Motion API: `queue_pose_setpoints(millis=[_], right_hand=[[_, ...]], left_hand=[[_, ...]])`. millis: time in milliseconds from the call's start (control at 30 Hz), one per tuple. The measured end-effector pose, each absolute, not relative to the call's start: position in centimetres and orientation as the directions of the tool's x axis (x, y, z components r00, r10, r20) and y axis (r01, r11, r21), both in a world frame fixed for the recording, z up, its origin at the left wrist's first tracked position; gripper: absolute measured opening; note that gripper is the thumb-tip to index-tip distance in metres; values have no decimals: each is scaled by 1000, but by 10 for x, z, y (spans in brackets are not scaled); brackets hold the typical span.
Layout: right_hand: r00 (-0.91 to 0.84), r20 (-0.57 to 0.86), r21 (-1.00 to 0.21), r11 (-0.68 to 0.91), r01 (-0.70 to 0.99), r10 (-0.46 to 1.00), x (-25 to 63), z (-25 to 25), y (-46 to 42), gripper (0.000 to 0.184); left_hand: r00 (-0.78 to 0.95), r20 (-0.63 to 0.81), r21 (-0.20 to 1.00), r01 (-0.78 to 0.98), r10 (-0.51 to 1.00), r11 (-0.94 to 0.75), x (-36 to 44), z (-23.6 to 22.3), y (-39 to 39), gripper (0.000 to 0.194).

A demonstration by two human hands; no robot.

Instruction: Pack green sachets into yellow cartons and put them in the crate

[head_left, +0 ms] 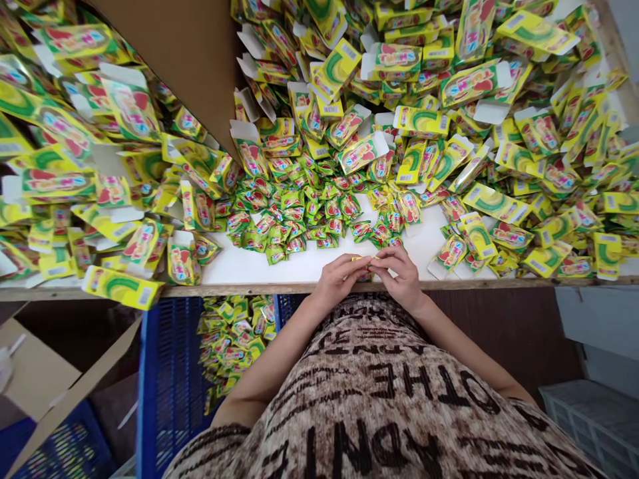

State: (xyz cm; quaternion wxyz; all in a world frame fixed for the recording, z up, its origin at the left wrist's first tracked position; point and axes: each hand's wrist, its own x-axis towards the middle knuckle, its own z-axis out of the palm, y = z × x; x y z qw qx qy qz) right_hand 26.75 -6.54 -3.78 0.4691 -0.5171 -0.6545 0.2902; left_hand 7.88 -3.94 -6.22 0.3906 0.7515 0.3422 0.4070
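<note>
Seen from above, a person's two bare hands met at the near edge of a white counter, just in front of a patterned shirt. The left hand and right hand pinched a small yellow piece between thumbs and fingertips, one hand at each end. The fingers covered most of it, so whether it was a box or a packet could not be told.

Just beyond the hands lay a loose pile of small green packets with red pictures. Behind and to the right of it rose a deep heap of yellow-and-green boxes, several with white flaps open; its far side was cut off by the top of the view. More boxes covered the left part of the counter, and one yellow box stuck out over the wooden edge. A brown cardboard panel stood between the two heaps, its upper part out of view, and hid whatever lay directly behind it.

Below the counter, a blue crate stood at the left beside the person; yellow-and-green packs showed there, partly hidden by the left arm and shirt. An open carton at the lower left had a dark, unreadable inside. At the lower right, a pale crate was cropped by the frame, its contents unclear.
</note>
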Motion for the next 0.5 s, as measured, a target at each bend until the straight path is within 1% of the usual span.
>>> queue_pose_setpoints(millis=[67,133,200,233,267,300,333,367,400,433,467,500], right_hand=[[-42,332,-854,319,410,942,270,-38,-65,9],[-92,287,-856,299,422,953,277,-37,-54,9],[-89,212,-833,228,505,973,288,-35,-33,15],[-64,175,-794,179,581,983,293,-34,-19,19],[-31,138,-728,123,674,990,297,-33,-6,24],[-24,96,-632,79,771,995,301,-33,7,28],[-28,37,-521,43,852,999,305,-32,18,32],[-36,-32,-410,20,912,999,307,-32,27,35],[-40,-100,-312,7,950,994,309,-32,33,36],[-40,-157,-240,1,971,987,312,-31,37,35],[-46,-195,-197,7,980,980,314,-29,40,33],[-68,-211,-183,29,983,975,317,-27,43,29]], left_hand=[[432,348,873,173,832,-455,80,-62,-40,37],[420,314,899,155,851,-409,83,-60,-39,35],[342,221,948,144,914,-283,81,-53,-37,31],[279,145,974,131,949,-187,76,-47,-35,30],[225,56,991,110,973,-82,67,-39,-34,30],[210,-40,996,91,977,21,54,-31,-32,30],[252,-135,989,90,958,116,36,-23,-32,31],[345,-225,973,120,911,195,14,-17,-33,32],[464,-315,948,192,828,254,-10,-14,-36,32],[562,-411,910,291,717,294,-36,-14,-41,33],[593,-510,858,397,623,325,-62,-18,-49,35],[559,-604,792,504,567,346,-86,-25,-59,38]])
